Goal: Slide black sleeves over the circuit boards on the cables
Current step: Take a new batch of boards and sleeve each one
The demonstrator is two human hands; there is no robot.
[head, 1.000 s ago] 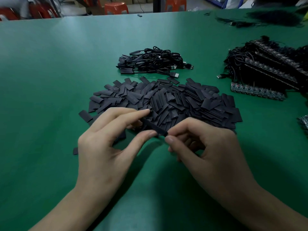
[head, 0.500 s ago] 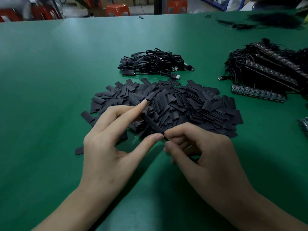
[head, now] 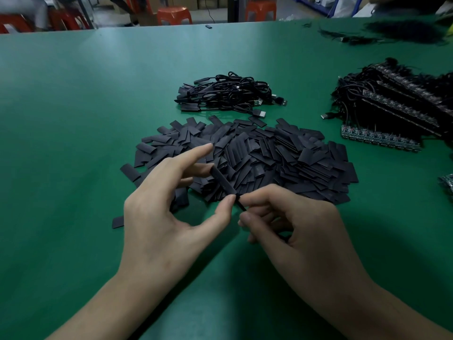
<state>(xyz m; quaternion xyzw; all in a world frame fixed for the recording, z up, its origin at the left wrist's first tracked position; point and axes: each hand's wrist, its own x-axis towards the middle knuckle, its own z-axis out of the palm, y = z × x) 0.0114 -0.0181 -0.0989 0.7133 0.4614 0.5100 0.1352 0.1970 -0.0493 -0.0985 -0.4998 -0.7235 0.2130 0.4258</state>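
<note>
A black sleeve [head: 223, 183] slants between my hands, just in front of a big heap of flat black sleeves [head: 269, 158]. My left hand [head: 169, 217] holds it between thumb and middle finger, with the index finger stretched out above. My right hand [head: 294, 231] pinches the thin black cable [head: 241, 206] that comes out of the sleeve's near end; the rest of the cable is hidden in the curled fingers. No circuit board shows inside the sleeve.
A pile of black cables with sleeves and USB plugs [head: 228, 95] lies behind the heap. Rows of bare circuit boards on cables [head: 392, 111] fill the right side. The green table [head: 73, 119] stretches to the left. Red stools [head: 174, 14] stand beyond it.
My left index finger has lifted off the sleeve and now points out over the heap. The sleeve's far end has tipped up a little. My right hand keeps its pinch.
</note>
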